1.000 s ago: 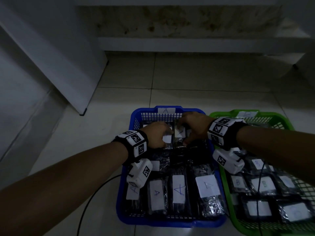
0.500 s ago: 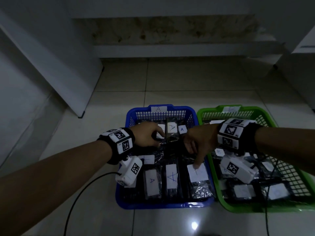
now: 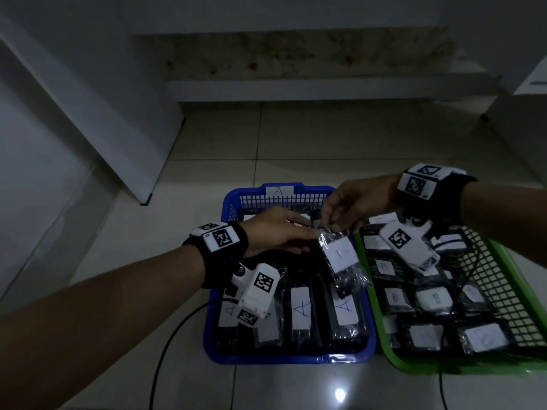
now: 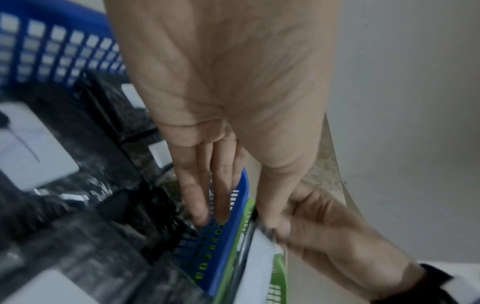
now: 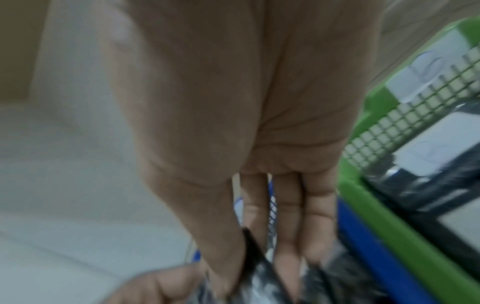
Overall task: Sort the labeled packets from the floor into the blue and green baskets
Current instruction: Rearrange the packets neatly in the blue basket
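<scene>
Side by side on the tiled floor stand the blue basket [image 3: 285, 358], tagged A, and the green basket [image 3: 414, 366]. Both hold several black packets with white labels. My right hand [image 3: 334, 229] pinches the top edge of one labeled packet [image 3: 340, 253], which hangs above the right side of the blue basket. My left hand [image 3: 307, 235] reaches over from the left, fingers straight, and its tips touch the packet's top corner. In the left wrist view my left hand [image 4: 233, 218] has flat fingers, its thumb against the packet [image 4: 259, 265]. The right wrist view shows my right hand [image 5: 257, 283], blurred, gripping it.
Packets marked A [image 3: 300, 309] fill the blue basket, and packets marked B [image 3: 395, 297] lie in the green one. A black cable [image 3: 165, 347] runs over the floor at the front left. A white panel [image 3: 118, 128] leans at the left, and a low step [image 3: 310, 87] crosses the back.
My right hand has lifted a labeled packet up from the front right of the blue basket. My left hand has moved right from the basket's back to meet it.
</scene>
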